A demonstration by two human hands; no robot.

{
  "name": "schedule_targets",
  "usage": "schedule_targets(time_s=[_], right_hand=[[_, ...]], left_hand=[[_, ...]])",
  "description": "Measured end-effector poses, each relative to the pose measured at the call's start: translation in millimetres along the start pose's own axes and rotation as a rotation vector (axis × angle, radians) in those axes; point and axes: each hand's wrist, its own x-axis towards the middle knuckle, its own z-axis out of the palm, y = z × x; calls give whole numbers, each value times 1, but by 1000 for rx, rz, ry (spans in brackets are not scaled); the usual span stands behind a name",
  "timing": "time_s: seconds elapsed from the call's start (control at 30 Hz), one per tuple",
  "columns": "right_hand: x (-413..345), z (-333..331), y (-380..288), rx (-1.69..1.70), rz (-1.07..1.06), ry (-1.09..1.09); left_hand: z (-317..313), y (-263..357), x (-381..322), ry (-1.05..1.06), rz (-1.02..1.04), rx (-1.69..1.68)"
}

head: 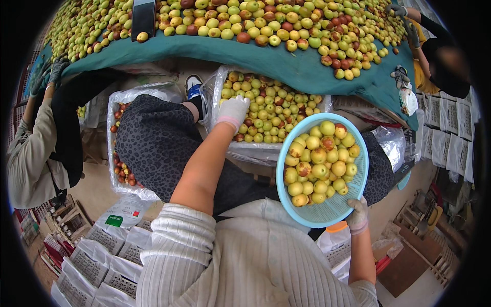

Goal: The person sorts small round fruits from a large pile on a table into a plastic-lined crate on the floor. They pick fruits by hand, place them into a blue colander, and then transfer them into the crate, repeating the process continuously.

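Note:
My right hand (358, 215), in a pale knit glove, grips the rim of a light blue plastic basket (281, 180), which is tilted and holds many yellow-green jujubes (319, 170), some with brown patches. My left hand (234, 110), gloved alike, is over the left side of a crate lined with clear plastic (261, 147). That crate is full of yellow-green and reddish jujubes (270, 109). The left fingers point down at the fruit; whether they hold any is hidden.
A table under green cloth (215, 48) bears heaped jujubes and a dark flat object (143, 19). Another lined crate (112, 153) with redder fruit stands beside my left leg. Gloved people sit at far left and upper right. Stacked crates (90, 264) stand behind me; gloves (400, 76) lie on the cloth.

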Motion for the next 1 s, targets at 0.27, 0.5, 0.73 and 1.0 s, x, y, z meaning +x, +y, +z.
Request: schedule_targets(time_s=[0.27,0.5,0.73,1.0], right_hand=[[2,12,-10,-18,46,-32],[15,22,-12,7,104,-55],[78,63,0,-109,283,-139],[130,93,10,-197,569,-212]], left_hand=[[10,19,10,-31,125,48],[-4,0,15,29,-52,-659],[-54,-10,-16,-374,-77,-1999],[-23,-19,-50,-537,-291,-1941]])
